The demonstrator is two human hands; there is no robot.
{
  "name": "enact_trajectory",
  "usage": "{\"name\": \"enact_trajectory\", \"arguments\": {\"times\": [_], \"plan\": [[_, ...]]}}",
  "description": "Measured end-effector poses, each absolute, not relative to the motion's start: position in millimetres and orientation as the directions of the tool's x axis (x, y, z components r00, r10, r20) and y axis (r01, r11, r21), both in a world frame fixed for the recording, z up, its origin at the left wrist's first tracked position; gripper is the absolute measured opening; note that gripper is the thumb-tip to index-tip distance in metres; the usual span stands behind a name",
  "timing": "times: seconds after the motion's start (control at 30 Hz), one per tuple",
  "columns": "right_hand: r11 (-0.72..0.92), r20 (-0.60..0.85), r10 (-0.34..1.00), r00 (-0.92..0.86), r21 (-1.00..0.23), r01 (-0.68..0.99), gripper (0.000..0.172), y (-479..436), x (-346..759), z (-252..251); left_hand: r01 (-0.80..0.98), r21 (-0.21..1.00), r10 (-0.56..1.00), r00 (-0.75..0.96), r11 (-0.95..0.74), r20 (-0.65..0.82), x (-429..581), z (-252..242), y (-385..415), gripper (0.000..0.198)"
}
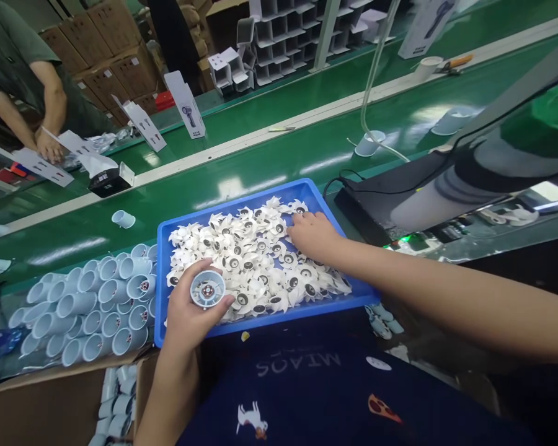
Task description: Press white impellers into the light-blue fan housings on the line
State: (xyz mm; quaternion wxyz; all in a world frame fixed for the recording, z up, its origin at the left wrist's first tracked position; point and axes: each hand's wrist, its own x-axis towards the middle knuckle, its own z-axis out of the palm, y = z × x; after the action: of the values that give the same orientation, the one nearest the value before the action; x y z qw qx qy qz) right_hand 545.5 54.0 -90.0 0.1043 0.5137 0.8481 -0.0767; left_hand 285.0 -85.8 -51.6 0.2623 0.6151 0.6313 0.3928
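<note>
My left hand [190,310] is wrapped round a light-blue fan housing [208,289], a short round tube. Its open end faces me, showing a ribbed hub with a reddish-brown centre. Below and beyond it lies a blue tray [260,321] heaped with white fan impellers [246,263], many with dark round centres. At the tray's right side, my right hand [314,235] reaches down among the impellers with its fingers curled. The fingertips are partly hidden, so whatever they grip does not show.
Stacked light-blue housings [93,303] stand left of the tray, above a cardboard box [41,409] holding more. A dark machine [428,186] is at the right. Across the green conveyor [242,161], a co-worker's hands [49,145] are near white product boxes [186,105].
</note>
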Motion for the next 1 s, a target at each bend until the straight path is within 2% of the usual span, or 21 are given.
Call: {"name": "enact_trajectory", "arguments": {"times": [0.1,0.2,0.23,0.27,0.3,0.33,0.37,0.4,0.43,0.5,0.57,0.63,0.67,0.7,0.77,0.8,0.83,0.87,0.93,1.0], "plan": [[0.408,-0.238,0.877,-0.417,-0.086,0.909,0.032,52,546,-83,0.565,0.823,0.985,-0.101,-0.06,0.141,285,-53,-87,0.059],[0.416,-0.198,0.865,-0.462,-0.233,0.879,0.028,47,556,-70,0.528,0.848,0.981,-0.138,-0.043,0.136,286,-56,-89,0.059],[0.419,-0.188,0.85,-0.492,-0.325,0.848,0.028,44,560,-65,0.51,0.859,0.98,-0.139,-0.054,0.143,287,-57,-89,0.059],[0.394,-0.184,0.825,-0.534,-0.49,0.778,0.029,38,564,-61,0.491,0.868,0.981,-0.121,-0.075,0.153,290,-59,-89,0.059],[0.309,-0.184,0.789,-0.587,-0.706,0.637,0.029,32,567,-59,0.475,0.874,0.984,-0.083,-0.102,0.16,292,-60,-89,0.057],[0.139,-0.179,0.745,-0.642,-0.901,0.412,0.029,25,570,-58,0.467,0.875,0.987,-0.035,-0.125,0.159,296,-60,-88,0.056],[-0.095,-0.164,0.702,-0.693,-0.986,0.137,0.032,17,570,-59,0.47,0.872,0.989,0.013,-0.139,0.151,300,-60,-88,0.056],[-0.326,-0.143,0.666,-0.732,-0.938,-0.113,0.037,10,570,-61,0.487,0.861,0.989,0.05,-0.143,0.137,304,-60,-86,0.056],[-0.493,-0.125,0.637,-0.761,-0.825,-0.277,0.043,3,568,-64,0.517,0.843,0.989,0.073,-0.146,0.127,309,-59,-85,0.057],[-0.635,-0.122,0.596,-0.793,-0.676,-0.373,0.047,-8,562,-68,0.593,0.786,0.985,0.107,-0.172,0.135,315,-56,-83,0.058],[-0.658,-0.125,0.589,-0.798,-0.647,-0.385,0.046,-14,556,-69,0.646,0.725,0.971,0.149,-0.239,0.188,319,-53,-80,0.059],[-0.608,-0.124,0.621,-0.774,-0.7,-0.376,0.047,-17,552,-66,0.665,0.678,0.949,0.192,-0.314,0.25,320,-50,-79,0.058],[-0.536,-0.109,0.651,-0.751,-0.766,-0.353,0.045,-18,549,-63,0.67,0.657,0.938,0.209,-0.344,0.277,321,-49,-79,0.058],[-0.413,-0.077,0.688,-0.722,-0.859,-0.302,0.041,-19,547,-60,0.678,0.635,0.926,0.223,-0.371,0.304,321,-48,-79,0.059],[-0.009,0.055,0.755,-0.653,-0.995,-0.095,0.026,-20,542,-54,0.707,0.568,0.9,0.25,-0.422,0.357,324,-48,-80,0.059],[0.214,0.146,0.761,-0.632,-0.976,0.032,0.02,-20,538,-51,0.724,0.526,0.883,0.261,-0.447,0.391,326,-49,-80,0.058],[0.397,0.23,0.747,-0.624,-0.907,0.142,0.016,-20,535,-50,0.737,0.486,0.863,0.268,-0.47,0.427,329,-50,-81,0.057],[0.524,0.295,0.724,-0.624,-0.823,0.218,0.015,-20,531,-49,0.745,0.453,0.843,0.27,-0.49,0.466,331,-52,-82,0.056],[0.632,0.354,0.685,-0.637,-0.724,0.278,0.013,-19,524,-50,0.75,0.414,0.803,0.256,-0.516,0.538,335,-55,-83,0.057],[0.642,0.362,0.684,-0.634,-0.711,0.287,0.014,-18,522,-50,0.744,0.407,0.783,0.243,-0.529,0.573,335,-58,-82,0.059]]}}
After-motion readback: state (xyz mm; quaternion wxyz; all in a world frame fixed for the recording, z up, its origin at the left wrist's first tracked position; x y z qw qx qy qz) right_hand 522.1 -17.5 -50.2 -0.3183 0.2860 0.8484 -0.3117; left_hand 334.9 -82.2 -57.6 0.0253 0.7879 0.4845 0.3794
